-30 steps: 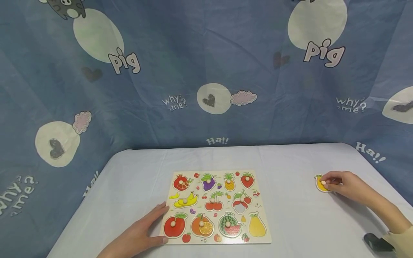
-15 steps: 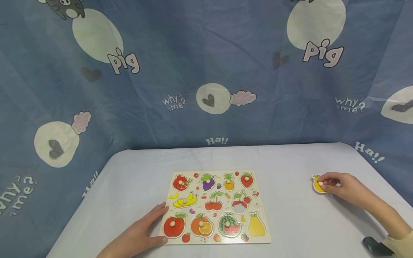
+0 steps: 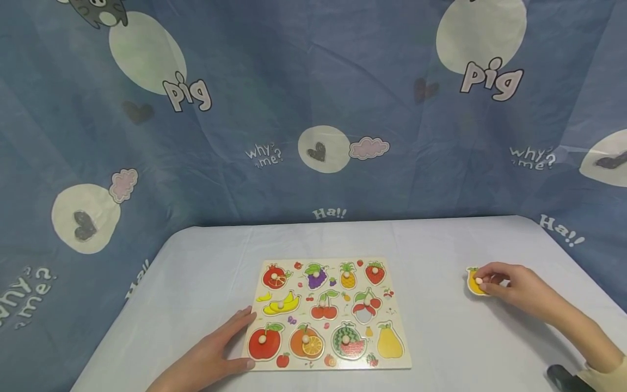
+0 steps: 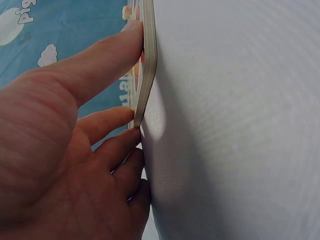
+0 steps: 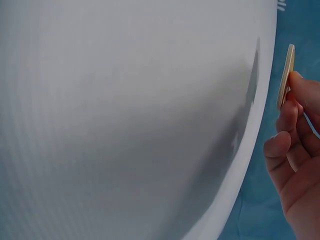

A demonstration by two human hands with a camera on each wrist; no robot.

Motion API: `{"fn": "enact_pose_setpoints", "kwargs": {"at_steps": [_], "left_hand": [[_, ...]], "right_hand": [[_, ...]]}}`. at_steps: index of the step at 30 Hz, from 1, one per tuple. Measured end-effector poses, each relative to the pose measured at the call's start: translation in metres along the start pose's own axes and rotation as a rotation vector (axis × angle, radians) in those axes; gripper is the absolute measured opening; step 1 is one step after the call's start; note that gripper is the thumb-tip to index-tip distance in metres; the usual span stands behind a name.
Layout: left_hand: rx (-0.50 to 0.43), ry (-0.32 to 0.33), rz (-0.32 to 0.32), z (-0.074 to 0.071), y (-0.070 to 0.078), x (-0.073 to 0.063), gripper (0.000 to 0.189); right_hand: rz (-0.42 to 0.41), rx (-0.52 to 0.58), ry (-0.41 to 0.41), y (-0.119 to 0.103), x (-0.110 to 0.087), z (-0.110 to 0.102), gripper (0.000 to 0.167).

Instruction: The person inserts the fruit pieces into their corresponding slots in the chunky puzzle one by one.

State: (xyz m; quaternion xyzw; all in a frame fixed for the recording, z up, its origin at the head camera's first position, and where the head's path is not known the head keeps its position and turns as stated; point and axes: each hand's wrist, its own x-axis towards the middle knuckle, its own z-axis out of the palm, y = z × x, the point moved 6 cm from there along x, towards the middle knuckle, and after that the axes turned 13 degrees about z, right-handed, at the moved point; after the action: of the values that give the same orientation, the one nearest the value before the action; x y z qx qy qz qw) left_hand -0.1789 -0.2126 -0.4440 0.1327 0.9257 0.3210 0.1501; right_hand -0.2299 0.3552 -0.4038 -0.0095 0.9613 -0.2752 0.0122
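A wooden fruit puzzle board (image 3: 252, 348) lies flat on the white table in the head view. My left hand (image 3: 208, 351) rests at its left side, thumb on the near corner and fingers against the edge. In the left wrist view, the left thumb (image 4: 107, 55) lies over the board's face while the fingers touch its rim. Off to the right of the board, my right hand (image 3: 519, 288) pinches the small knob of a yellow pear puzzle piece (image 3: 473, 284). The right wrist view shows this piece (image 5: 286, 75) edge-on, held above the tabletop.
Knobbed fruit pieces such as the apple (image 3: 265, 345) and watermelon (image 3: 349, 348) sit in the board. Its pear recess (image 3: 389, 344) shows no knob. A dark object (image 3: 565, 379) is near the right sleeve (image 3: 604, 373). A blue printed curtain (image 3: 313, 98) hangs behind the table.
My right hand has moved a little left with the pear piece, toward the board. The left hand and the board have stayed in place.
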Motion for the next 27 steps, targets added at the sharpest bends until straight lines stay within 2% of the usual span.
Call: {"fn": "enact_pose_setpoints", "kwargs": {"at_steps": [11, 18, 27], "left_hand": [[0.004, -0.003, 0.002, 0.0, 0.0, 0.0, 0.096], [0.002, -0.001, 0.013, 0.0, 0.0, 0.0, 0.096], [-0.006, 0.006, 0.003, 0.0, 0.0, 0.0, 0.096]], "right_hand": [[-0.06, 0.046, 0.016, -0.018, -0.008, 0.003, 0.013], [-0.081, 0.082, -0.014, -0.032, -0.015, 0.005, 0.015], [-0.143, 0.084, 0.006, -0.049, -0.021, 0.009, 0.018]]}}
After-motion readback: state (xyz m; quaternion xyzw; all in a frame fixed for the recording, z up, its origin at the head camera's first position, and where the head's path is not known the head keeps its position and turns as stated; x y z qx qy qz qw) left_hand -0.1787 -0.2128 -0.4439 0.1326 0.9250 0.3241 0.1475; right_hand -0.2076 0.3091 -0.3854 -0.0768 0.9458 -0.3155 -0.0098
